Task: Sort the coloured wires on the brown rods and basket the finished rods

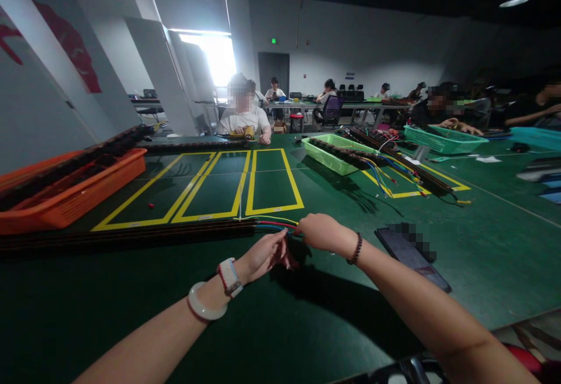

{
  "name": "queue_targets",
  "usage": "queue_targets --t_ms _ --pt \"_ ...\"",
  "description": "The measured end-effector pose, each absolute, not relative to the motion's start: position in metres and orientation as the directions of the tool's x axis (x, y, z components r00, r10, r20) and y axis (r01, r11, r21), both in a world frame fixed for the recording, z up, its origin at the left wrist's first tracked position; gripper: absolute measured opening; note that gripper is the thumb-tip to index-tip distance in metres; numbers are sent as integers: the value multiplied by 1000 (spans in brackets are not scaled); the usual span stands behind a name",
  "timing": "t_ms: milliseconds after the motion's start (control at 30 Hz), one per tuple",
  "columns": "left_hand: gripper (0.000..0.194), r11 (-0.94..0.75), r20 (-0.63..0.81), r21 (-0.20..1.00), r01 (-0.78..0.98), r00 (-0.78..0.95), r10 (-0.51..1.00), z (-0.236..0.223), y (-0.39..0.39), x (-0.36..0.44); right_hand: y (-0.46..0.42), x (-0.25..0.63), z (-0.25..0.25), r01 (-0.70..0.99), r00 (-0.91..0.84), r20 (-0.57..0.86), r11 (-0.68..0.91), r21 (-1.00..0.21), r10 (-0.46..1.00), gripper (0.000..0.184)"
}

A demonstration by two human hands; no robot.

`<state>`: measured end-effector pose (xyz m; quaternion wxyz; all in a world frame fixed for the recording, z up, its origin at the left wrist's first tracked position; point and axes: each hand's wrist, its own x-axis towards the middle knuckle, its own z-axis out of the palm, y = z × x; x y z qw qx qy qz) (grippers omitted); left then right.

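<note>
A long black-sleeved cable bundle (175,233) lies across the green table, its sleeve ending just left of my hands. Thin red, blue and yellow-green wires (276,224) come out of that end. My right hand (321,233) has its fingers closed on the wires, close to their tips; the fingertips are partly hidden. Palm turned inward, my left hand (265,257) is below and left of it, with thumb and fingers closed about the same wires. A white cable tie (240,203) sticks up near the sleeve's end.
Yellow tape rectangles (275,207) mark the green table (210,314). An orange basket (87,200) with black bundles stands left. A light green basket (335,161) holds a bundle with loose wires. A phone (412,258) lies right of my hands. A person (245,118) sits opposite.
</note>
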<state>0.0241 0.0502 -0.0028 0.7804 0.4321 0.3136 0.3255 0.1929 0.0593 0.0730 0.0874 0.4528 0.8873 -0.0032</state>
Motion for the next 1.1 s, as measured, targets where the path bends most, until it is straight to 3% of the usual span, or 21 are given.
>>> queue_targets --t_ms 567,767,900,1100 --pt "43 374 -179 902 -216 601 779 -4 52 24 58 191 72 796 -566 -229 597 101 792 36" --pt "42 391 -179 891 -232 611 771 -7 52 24 68 204 84 805 -584 -219 592 -31 782 34" --pt "42 399 -176 882 -251 610 773 -8 52 24 77 209 92 846 -529 -86 518 -122 844 20" --pt "44 385 -137 886 -259 647 750 -4 51 22 96 208 76 865 -411 122 429 -261 903 22"
